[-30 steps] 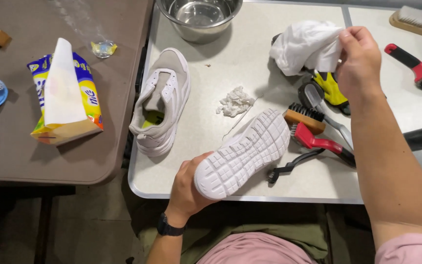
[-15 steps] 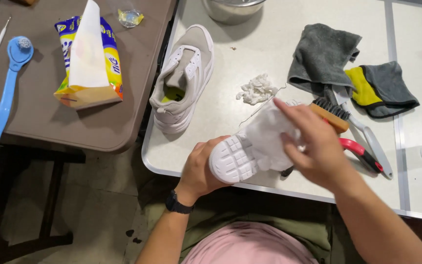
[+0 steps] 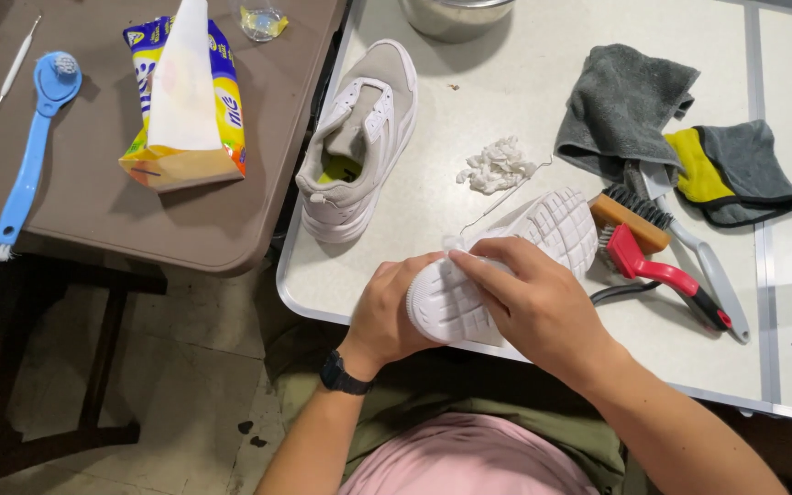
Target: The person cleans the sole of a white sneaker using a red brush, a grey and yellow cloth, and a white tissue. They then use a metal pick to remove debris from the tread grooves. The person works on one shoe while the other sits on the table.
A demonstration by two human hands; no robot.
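Both hands, left hand (image 3: 394,312) and right hand (image 3: 532,302), grip an upturned white shoe (image 3: 506,261) at the table (image 3: 524,82) edge.

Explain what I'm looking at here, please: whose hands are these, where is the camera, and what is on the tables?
No machine here: a person works with two bare hands, and the one camera sits on their head, looking down. The left hand grips the heel end of a white-soled shoe, turned sole up. The right hand presses on that sole; a scrap of white tissue peeks out above its fingers. On the white table lie the matching shoe, upright, a wad of used tissue, a grey cloth, a grey and yellow cloth, a wooden brush and a red-handled brush. The brown table holds a tissue pack and a blue brush.
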